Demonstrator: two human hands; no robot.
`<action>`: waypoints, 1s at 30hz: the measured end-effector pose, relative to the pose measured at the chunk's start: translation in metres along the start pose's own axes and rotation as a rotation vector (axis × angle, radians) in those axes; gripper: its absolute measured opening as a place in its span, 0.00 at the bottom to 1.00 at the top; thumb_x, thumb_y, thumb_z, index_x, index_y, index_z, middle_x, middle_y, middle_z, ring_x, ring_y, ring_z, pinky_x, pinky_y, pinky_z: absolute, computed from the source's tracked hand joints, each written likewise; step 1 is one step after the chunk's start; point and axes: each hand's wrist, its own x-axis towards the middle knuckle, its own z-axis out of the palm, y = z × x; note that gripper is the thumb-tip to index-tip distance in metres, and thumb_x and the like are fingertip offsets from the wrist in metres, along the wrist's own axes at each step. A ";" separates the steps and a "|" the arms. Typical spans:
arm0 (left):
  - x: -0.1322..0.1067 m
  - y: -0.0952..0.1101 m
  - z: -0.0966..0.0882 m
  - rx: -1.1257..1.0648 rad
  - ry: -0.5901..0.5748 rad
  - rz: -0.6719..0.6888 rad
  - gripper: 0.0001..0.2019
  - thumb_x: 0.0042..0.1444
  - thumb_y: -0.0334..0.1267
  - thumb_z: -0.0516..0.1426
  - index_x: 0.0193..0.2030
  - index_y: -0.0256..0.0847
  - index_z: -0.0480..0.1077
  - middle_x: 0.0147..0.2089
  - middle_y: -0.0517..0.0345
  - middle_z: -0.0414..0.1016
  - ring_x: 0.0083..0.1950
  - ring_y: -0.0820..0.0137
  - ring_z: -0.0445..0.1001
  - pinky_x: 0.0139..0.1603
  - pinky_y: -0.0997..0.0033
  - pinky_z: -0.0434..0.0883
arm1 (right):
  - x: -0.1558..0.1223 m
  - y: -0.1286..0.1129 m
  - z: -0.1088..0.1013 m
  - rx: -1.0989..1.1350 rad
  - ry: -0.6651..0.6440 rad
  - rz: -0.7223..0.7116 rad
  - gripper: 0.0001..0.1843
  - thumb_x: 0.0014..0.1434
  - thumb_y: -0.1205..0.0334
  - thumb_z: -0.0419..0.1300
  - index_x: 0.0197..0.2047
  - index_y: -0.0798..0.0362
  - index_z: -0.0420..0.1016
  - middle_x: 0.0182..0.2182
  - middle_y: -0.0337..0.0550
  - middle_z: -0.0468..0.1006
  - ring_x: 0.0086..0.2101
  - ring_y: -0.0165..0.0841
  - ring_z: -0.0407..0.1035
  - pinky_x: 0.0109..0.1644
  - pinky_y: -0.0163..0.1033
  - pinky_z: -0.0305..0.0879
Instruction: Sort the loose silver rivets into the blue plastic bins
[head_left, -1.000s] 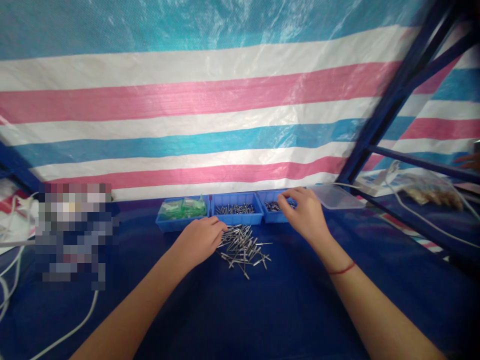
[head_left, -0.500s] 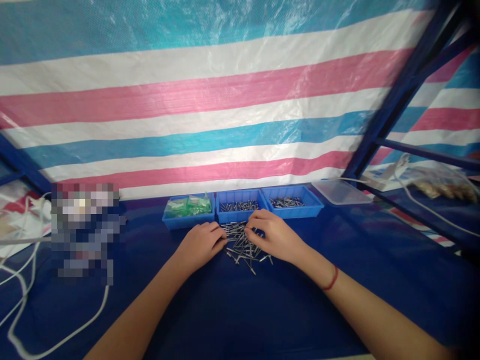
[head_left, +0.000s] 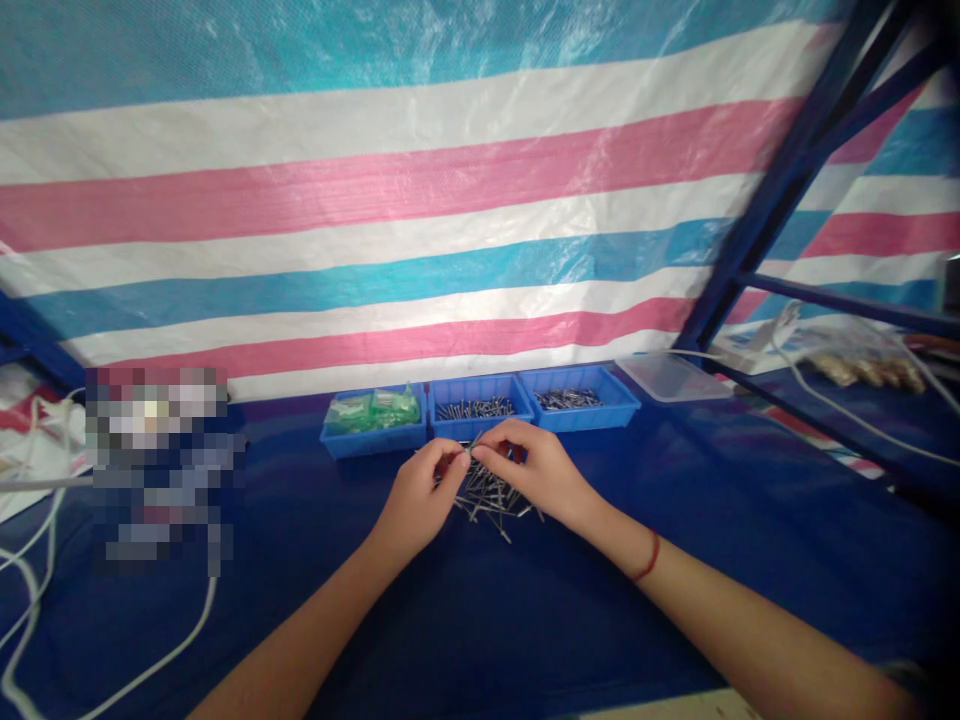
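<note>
A loose pile of thin metal blind rivets (head_left: pixel 491 492) lies on the dark blue table, partly hidden beneath my hands. My left hand (head_left: pixel 421 488) is closed in a pinch above the pile's left side, thumb and forefinger on a slim metal rivet (head_left: pixel 474 441). Fingertip to fingertip with it, my right hand (head_left: pixel 531 465) pinches at the same rivet; a red cord circles that wrist. Only a small part of the rivet shows between the fingers. Behind the pile, a middle blue bin (head_left: pixel 480 425) and a right blue bin (head_left: pixel 621 412) hold more rivets.
A left blue bin (head_left: pixel 373 440) contains green plastic packets (head_left: pixel 395 407). Beyond the bins hangs a striped tarp (head_left: pixel 360 290). A clear plastic lid (head_left: pixel 671 380) lies at the back right, near a blue metal frame (head_left: pixel 739 235). White cables (head_left: pixel 202 620) run across the table's left side.
My hands have come together above the pile, the left moving right, and now meet at the fingertips around a rivet. The view has shifted slightly.
</note>
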 end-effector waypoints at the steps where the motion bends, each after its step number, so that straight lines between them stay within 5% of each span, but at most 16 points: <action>1: -0.001 0.003 0.002 -0.029 0.013 -0.004 0.10 0.63 0.41 0.49 0.38 0.39 0.67 0.35 0.58 0.72 0.34 0.71 0.69 0.36 0.73 0.65 | -0.001 -0.003 0.001 0.042 0.024 0.025 0.07 0.56 0.59 0.60 0.30 0.53 0.74 0.26 0.40 0.74 0.27 0.30 0.65 0.30 0.36 0.61; 10: -0.005 0.007 0.005 -0.039 0.069 0.069 0.07 0.62 0.38 0.51 0.38 0.40 0.67 0.36 0.58 0.72 0.36 0.71 0.69 0.38 0.73 0.65 | -0.005 -0.013 0.001 0.161 0.113 0.004 0.07 0.57 0.60 0.60 0.29 0.53 0.73 0.26 0.40 0.72 0.28 0.30 0.64 0.31 0.36 0.60; 30: -0.004 0.002 0.005 -0.037 0.070 0.135 0.05 0.62 0.36 0.52 0.38 0.39 0.67 0.36 0.58 0.70 0.36 0.72 0.69 0.39 0.74 0.64 | -0.006 -0.016 0.001 0.122 0.091 -0.048 0.05 0.58 0.62 0.58 0.33 0.52 0.75 0.26 0.40 0.72 0.28 0.30 0.64 0.30 0.36 0.61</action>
